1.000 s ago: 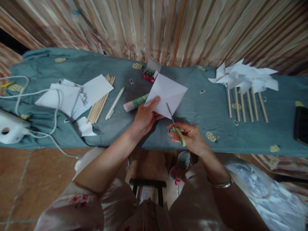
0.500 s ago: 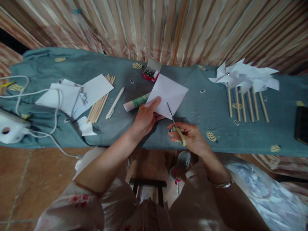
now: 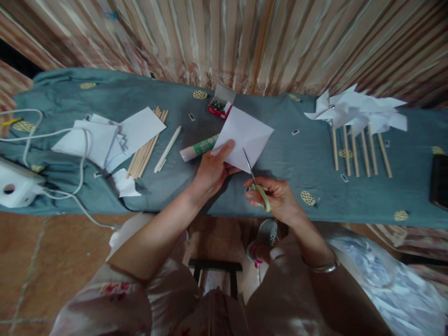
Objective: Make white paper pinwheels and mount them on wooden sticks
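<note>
My left hand [image 3: 212, 170] pinches the lower left edge of a white paper square [image 3: 245, 135], thumb on top, holding it tilted above the blue cloth-covered table [image 3: 175, 186]. My right hand [image 3: 276, 198] is closed round the pale green handles of a pair of scissors [image 3: 255, 184]. The thin blades point up and left into the paper's lower corner. A glue stick with a green label [image 3: 198, 149] lies just left of the paper, partly under it.
A small red box of pins [image 3: 219, 106] stands open behind the paper. Loose wooden sticks [image 3: 145, 149], a white rod [image 3: 168, 148] and cut paper sheets [image 3: 101, 137] lie left. Several white pinwheels on sticks [image 3: 357, 126] lie right. A white device with cables [image 3: 16, 184] sits far left.
</note>
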The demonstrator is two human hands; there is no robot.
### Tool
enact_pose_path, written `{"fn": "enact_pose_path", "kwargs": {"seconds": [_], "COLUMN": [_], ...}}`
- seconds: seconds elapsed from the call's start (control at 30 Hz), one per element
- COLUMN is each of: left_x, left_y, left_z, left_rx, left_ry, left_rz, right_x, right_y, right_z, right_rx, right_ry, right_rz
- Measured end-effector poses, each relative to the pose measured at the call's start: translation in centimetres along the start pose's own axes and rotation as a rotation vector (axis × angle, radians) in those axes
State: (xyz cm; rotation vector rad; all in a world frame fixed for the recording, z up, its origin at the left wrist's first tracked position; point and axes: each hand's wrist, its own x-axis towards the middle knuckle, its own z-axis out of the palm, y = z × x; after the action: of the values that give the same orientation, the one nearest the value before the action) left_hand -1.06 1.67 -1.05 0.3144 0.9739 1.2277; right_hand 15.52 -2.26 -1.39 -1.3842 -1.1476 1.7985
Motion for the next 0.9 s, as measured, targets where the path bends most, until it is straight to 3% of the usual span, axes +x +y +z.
{"fn": "enact_pose_path", "kwargs": {"seconds": [0.37, 0.63, 0.77, 0.9], "left_x": [0.2, 0.5, 0.5, 0.7], "left_y": [0.3, 1.8, 1.7, 0.7], "left_z": [0.1, -0.2, -0.3, -0.4], "left_rx": [0.024, 0.024, 0.037, 0.070], "left_ry": [0.001, 0.047, 0.023, -0.001], "left_rz": [0.027, 0.085, 0.084, 0.060], "right_x": [-0.3, -0.7, -0.3, 0.4], "right_y": [-0.6, -0.6, -0.7, -0.9], "right_z": [-0.2, -1.3, -2.0, -2.9], "right_rx": [-0.046, -0.159, -0.165, -0.111], "right_ry": [-0.051, -0.133, -0.025, 0.207], "right_rz": [0.029, -0.059, -0.152, -0.246]}}
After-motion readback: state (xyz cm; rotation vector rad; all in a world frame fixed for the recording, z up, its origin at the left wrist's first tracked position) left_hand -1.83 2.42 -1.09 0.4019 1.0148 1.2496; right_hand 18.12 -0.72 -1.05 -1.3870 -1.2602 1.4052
